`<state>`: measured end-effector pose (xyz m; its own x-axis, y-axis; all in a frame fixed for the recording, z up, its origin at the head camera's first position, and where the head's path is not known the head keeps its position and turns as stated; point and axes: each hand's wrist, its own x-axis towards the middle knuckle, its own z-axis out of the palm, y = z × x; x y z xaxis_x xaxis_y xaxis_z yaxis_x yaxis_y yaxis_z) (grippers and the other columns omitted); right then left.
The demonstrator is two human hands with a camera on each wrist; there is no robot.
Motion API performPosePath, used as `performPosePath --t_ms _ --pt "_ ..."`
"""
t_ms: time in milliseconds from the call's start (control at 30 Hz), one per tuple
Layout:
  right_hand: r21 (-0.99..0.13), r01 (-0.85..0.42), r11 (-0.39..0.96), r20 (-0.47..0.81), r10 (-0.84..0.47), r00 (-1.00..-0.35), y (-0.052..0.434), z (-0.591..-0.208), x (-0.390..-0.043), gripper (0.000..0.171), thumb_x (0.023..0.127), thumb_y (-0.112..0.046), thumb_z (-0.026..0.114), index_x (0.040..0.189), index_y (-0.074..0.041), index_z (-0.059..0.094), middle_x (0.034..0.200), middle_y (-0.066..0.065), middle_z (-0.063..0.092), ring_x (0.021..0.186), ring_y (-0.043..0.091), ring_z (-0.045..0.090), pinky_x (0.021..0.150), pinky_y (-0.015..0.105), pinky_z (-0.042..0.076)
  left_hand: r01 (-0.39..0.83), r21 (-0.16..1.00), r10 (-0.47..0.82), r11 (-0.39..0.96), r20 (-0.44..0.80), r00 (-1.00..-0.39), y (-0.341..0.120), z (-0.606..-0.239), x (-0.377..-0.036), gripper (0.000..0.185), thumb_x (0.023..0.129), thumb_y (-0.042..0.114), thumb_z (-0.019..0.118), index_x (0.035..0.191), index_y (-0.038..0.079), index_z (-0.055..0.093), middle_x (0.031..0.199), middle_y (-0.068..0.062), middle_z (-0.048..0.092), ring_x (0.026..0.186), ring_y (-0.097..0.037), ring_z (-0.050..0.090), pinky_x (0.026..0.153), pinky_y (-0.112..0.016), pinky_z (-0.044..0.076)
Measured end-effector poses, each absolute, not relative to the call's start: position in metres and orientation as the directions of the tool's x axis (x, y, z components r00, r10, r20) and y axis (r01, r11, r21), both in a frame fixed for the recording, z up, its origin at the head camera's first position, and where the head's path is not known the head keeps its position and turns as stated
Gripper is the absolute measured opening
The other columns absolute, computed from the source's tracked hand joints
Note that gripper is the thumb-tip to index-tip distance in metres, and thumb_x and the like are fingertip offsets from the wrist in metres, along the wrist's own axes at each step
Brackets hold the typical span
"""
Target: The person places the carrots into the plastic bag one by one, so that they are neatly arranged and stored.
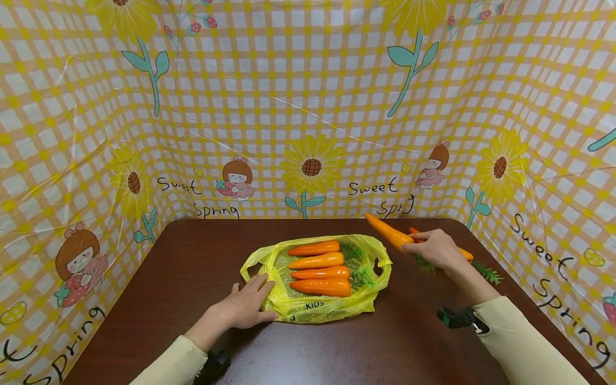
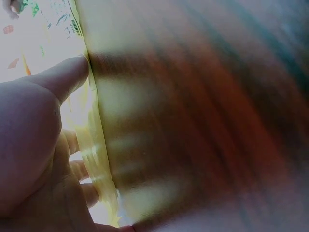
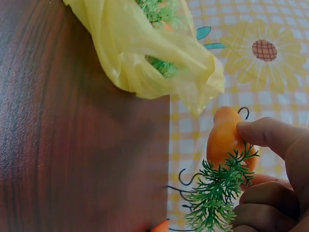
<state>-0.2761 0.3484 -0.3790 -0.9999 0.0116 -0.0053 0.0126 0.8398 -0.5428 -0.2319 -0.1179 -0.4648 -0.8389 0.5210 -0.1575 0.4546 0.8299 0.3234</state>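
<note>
My right hand (image 1: 435,248) pinches an orange carrot (image 1: 389,232) near its thick end, thumb on one side and fingers on the other. In the right wrist view the green fronds (image 3: 212,193) hang from that carrot. It is held to the right of a yellow plastic bag (image 1: 332,311), apart from it. My left hand (image 1: 245,303) rests on the bag's left side with its fingers spread. Several carrots (image 1: 320,287) lie side by side at the bag, tips to the left and green tops to the right. The left wrist view is partly washed out.
Another carrot (image 1: 465,254) with green fronds (image 1: 488,272) lies on the table beyond my right hand, partly hidden by it. The brown table (image 1: 207,256) ends at a checked cloth (image 1: 269,101) with sunflowers, which stands up around the back and sides.
</note>
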Motion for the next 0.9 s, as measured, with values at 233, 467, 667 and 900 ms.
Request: performPosePath --t_ms 233,467,667,900 --pt "-0.527 -0.032 0.849 0.021 -0.025 -0.999 0.338 -0.372 -0.276 0.069 0.088 -0.049 0.074 0.134 0.002 0.063 0.138 0.03 0.056 0.11 0.041 0.061 0.08 0.037 0.051 0.455 0.327 0.522 0.828 -0.158 -0.838 -0.118 -0.464 -0.231 0.079 0.096 0.053 0.062 0.156 0.009 0.036 0.165 -0.016 0.022 0.153 -0.038 0.021 0.111 -0.073 0.021" --pt "-0.53 -0.051 0.847 0.013 -0.052 -0.999 0.326 -0.364 -0.275 0.069 0.089 -0.049 0.073 0.137 -0.001 0.062 0.128 0.03 0.064 0.087 0.026 0.061 0.069 0.031 0.044 0.455 0.326 0.522 0.829 -0.157 -0.838 -0.118 -0.465 -0.232 0.079 0.096 0.053 0.062 0.156 0.009 0.036 0.166 -0.016 0.022 0.153 -0.036 0.021 0.111 -0.072 0.021" --pt "-0.545 -0.054 0.836 0.0 -0.065 -0.998 0.319 -0.358 -0.277 0.072 0.088 -0.049 0.075 0.139 -0.002 0.06 0.106 0.023 0.074 0.051 0.015 0.04 0.054 0.029 0.035 0.452 0.326 0.519 0.83 -0.158 -0.84 -0.118 -0.467 -0.233 0.079 0.096 0.054 0.061 0.156 0.01 0.036 0.166 -0.015 0.022 0.153 -0.036 0.021 0.112 -0.072 0.021" --pt "-0.577 -0.068 0.814 -0.02 -0.098 -0.995 0.309 -0.35 -0.276 0.07 0.088 -0.045 0.076 0.139 -0.001 0.06 0.069 0.005 0.07 0.041 0.012 0.036 0.045 0.028 0.035 0.451 0.327 0.519 0.831 -0.162 -0.839 -0.119 -0.467 -0.234 0.079 0.096 0.055 0.061 0.157 0.011 0.035 0.166 -0.015 0.021 0.153 -0.034 0.021 0.112 -0.072 0.02"
